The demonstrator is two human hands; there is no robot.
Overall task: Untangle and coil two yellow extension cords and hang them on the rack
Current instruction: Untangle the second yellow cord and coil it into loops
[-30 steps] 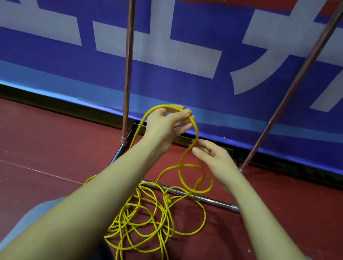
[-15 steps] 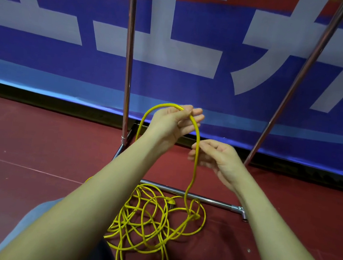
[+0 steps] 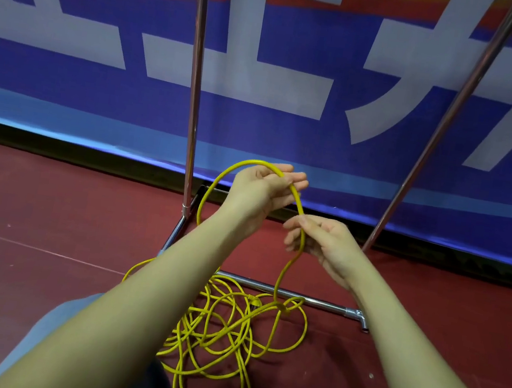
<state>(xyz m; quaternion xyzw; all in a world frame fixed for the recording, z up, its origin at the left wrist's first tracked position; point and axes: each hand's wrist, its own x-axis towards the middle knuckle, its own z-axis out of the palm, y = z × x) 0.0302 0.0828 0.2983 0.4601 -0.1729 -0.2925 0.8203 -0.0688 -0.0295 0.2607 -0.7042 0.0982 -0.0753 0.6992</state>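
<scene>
— Where is the cord?

— Most of the yellow cord (image 3: 225,328) lies in a loose tangle of overlapping loops on the red floor (image 3: 36,215), just in front of the rack's (image 3: 196,89) low chrome crossbar, and some loops lie across that bar. One strand rises out of the heap, past a small knot near the bar, and goes up to the hands.

— And how does it sit in each grip?

— The right hand (image 3: 322,244) has its thumb and fingers pinched shut on the rising strand, which runs down out of the bottom of the fist. Above that pinch the cord arcs up and over the left hand (image 3: 258,191), lying across its partly curled fingers (more draped than squeezed, as far as I can tell), then falls in a wide loop on the left side, behind the left forearm, back toward the pile.

— So the hands are close?

— Near, with the left one higher and farther away; a short stretch of cord joins them.

— Anything around them?

— The rack's two chrome uprights stand behind the hands, the right one leaning. Behind it hangs a blue banner (image 3: 288,127) with large white characters.
</scene>
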